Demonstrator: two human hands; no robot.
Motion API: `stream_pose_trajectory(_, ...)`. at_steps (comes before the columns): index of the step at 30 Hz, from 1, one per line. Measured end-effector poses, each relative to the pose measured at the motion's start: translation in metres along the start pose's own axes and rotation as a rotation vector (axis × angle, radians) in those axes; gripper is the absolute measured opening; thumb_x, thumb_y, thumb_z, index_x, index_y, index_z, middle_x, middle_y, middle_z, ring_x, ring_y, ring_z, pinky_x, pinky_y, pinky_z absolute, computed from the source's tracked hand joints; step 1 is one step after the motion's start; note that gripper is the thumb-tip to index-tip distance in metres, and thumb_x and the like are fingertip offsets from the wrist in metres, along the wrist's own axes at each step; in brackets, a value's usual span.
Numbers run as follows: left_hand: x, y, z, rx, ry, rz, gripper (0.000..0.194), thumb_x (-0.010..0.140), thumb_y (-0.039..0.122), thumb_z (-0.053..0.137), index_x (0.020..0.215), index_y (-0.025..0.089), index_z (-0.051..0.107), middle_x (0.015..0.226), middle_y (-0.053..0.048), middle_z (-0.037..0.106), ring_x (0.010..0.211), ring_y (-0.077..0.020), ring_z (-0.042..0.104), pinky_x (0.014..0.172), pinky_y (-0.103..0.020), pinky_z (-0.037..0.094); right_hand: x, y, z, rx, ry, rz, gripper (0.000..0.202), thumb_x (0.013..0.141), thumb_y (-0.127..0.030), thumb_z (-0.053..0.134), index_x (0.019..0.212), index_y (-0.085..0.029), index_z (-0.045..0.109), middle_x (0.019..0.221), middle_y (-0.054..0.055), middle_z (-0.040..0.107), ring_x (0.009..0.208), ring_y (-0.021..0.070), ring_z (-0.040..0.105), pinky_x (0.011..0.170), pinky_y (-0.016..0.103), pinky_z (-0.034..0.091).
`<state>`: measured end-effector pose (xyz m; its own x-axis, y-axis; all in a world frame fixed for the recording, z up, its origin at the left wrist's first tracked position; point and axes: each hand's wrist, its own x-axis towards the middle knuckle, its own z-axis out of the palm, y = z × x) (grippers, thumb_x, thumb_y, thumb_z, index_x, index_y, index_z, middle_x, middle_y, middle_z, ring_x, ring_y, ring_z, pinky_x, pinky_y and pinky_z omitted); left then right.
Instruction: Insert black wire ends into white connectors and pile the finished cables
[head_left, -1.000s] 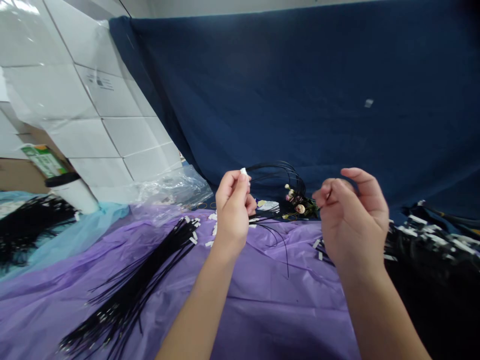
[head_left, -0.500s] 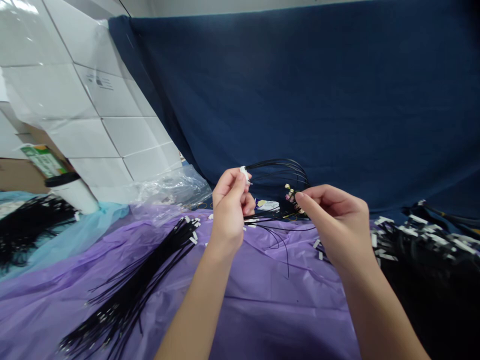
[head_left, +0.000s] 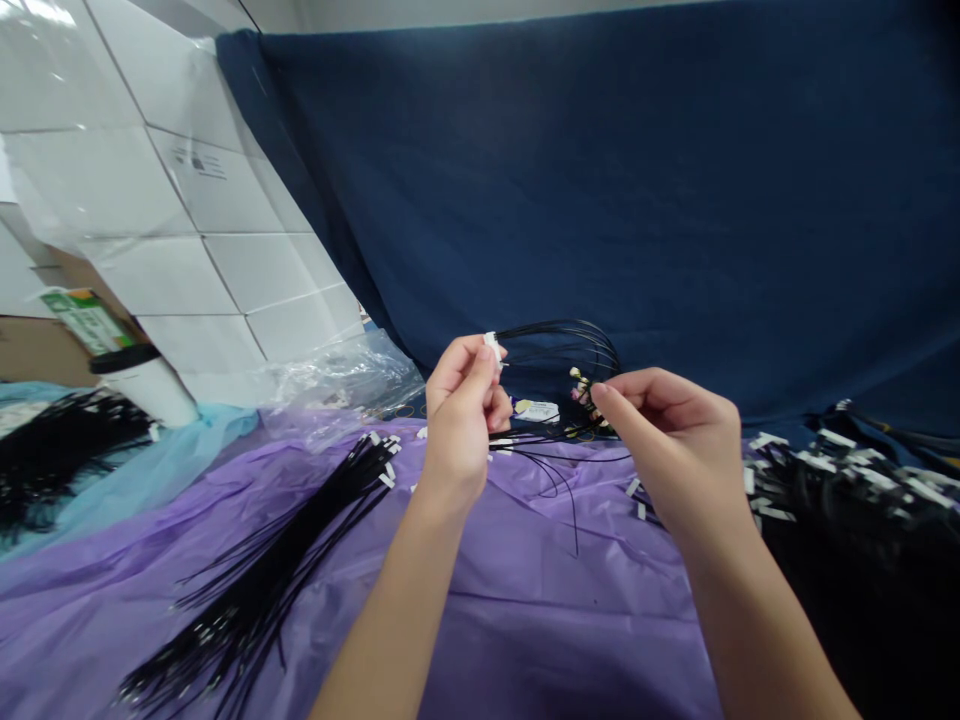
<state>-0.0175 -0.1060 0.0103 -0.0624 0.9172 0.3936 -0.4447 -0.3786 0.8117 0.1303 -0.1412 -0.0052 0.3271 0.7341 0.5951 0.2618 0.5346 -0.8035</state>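
Between the thumb and fingers of my left hand (head_left: 465, 410) is a small white connector (head_left: 493, 346). Thin black wires (head_left: 574, 328) leave it and arc over to the right. My right hand (head_left: 679, 430) is closed in a pinch on these wires, though its palm side and part of the wires are hidden. Small yellowish and pink pieces (head_left: 579, 388) show just left of the right fingertips; what they are I cannot make out. Below the hands, more loose black wires trail over a purple plastic sheet (head_left: 525, 600).
A bundle of black cables (head_left: 277, 570) with white connectors lies at left. Another large cable pile (head_left: 847, 490) is at right. A lidded white cup (head_left: 150, 385) stands far left by more black cables (head_left: 67, 450). White boxes (head_left: 150, 190) and a dark blue cloth (head_left: 600, 180) rise behind.
The white connector and my left fingertips have shifted very slightly to the right. Both hands keep the same grip, and the wires stay arched between them.
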Motion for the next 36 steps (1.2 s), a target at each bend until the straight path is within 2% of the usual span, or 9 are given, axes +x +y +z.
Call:
stream_pose_trajectory(3,-0.0002,0.0003,-0.0004,-0.003,-0.001,-0.008,0.017,0.085,0.028,0.061,0.073,0.019,0.053,0.057,0.006,0.028,0.039,-0.0034,0.033,0.038,-0.015,0.023,-0.0007,-0.0018,-0.0006,-0.042,-0.011,-0.055,0.006,0.08,-0.02,0.069,0.074,-0.018,0.07,0.061,-0.001,0.06,0.055,0.009,0.048,0.049,0.023,0.035)
stream_pose_trajectory(7,-0.0001,0.0006,-0.0011,0.002,0.004,-0.012,0.02,0.084,0.029,0.062,0.07,0.018,0.051,0.056,0.006,0.026,0.039,-0.0035,0.032,0.038,-0.015,0.024,-0.0006,-0.0023,-0.0015,-0.12,0.026,-0.219,0.006,0.079,-0.016,0.067,0.075,-0.018,0.071,0.065,0.0,0.065,0.057,0.0109,0.054,0.05,0.025,0.038)
stream_pose_trajectory(10,0.0001,0.0011,-0.0016,0.006,0.008,-0.014,0.02,0.084,0.029,0.062,0.07,0.018,0.052,0.056,0.006,0.027,0.039,-0.0035,0.031,0.038,-0.015,0.023,0.0001,-0.0025,-0.0031,-0.19,0.026,-0.332,0.009,0.079,-0.012,0.066,0.074,-0.018,0.07,0.064,-0.001,0.064,0.056,0.0101,0.053,0.049,0.025,0.037)
stream_pose_trajectory(13,0.0,0.0018,-0.002,-0.006,0.005,-0.02,0.02,0.084,0.029,0.061,0.07,0.018,0.051,0.056,0.006,0.028,0.039,-0.0037,0.032,0.038,-0.015,0.022,0.0006,-0.0029,-0.0048,-0.262,-0.004,-0.384,0.009,0.079,-0.011,0.066,0.075,-0.018,0.07,0.063,-0.002,0.063,0.055,0.0092,0.051,0.05,0.025,0.037)
stream_pose_trajectory(23,-0.0007,0.0029,-0.0008,-0.027,0.009,-0.035,0.022,0.084,0.028,0.06,0.069,0.016,0.048,0.069,0.004,0.039,0.04,-0.001,0.033,0.038,-0.016,0.022,0.001,-0.0008,-0.0035,-0.271,0.022,-0.431,0.01,0.079,-0.011,0.066,0.073,-0.019,0.07,0.061,-0.002,0.061,0.053,0.0089,0.049,0.048,0.025,0.036)
stream_pose_trajectory(32,-0.0011,0.0032,-0.0005,-0.013,-0.002,-0.049,0.019,0.085,0.028,0.059,0.072,0.016,0.051,0.069,0.004,0.04,0.039,-0.0012,0.035,0.038,-0.017,0.022,-0.0007,-0.0068,-0.0072,-0.297,-0.033,-0.413,0.008,0.081,-0.012,0.065,0.076,-0.017,0.069,0.063,-0.001,0.061,0.056,0.0096,0.049,0.051,0.026,0.039)
stream_pose_trajectory(36,-0.0004,0.0018,-0.0025,0.019,-0.048,-0.064,0.016,0.084,0.029,0.06,0.075,0.017,0.055,0.065,0.005,0.038,0.039,-0.0017,0.034,0.038,-0.017,0.021,-0.0014,-0.0083,-0.0078,-0.307,-0.064,-0.441,0.007,0.083,-0.013,0.064,0.079,-0.016,0.068,0.063,-0.002,0.059,0.056,0.0094,0.049,0.053,0.026,0.04)
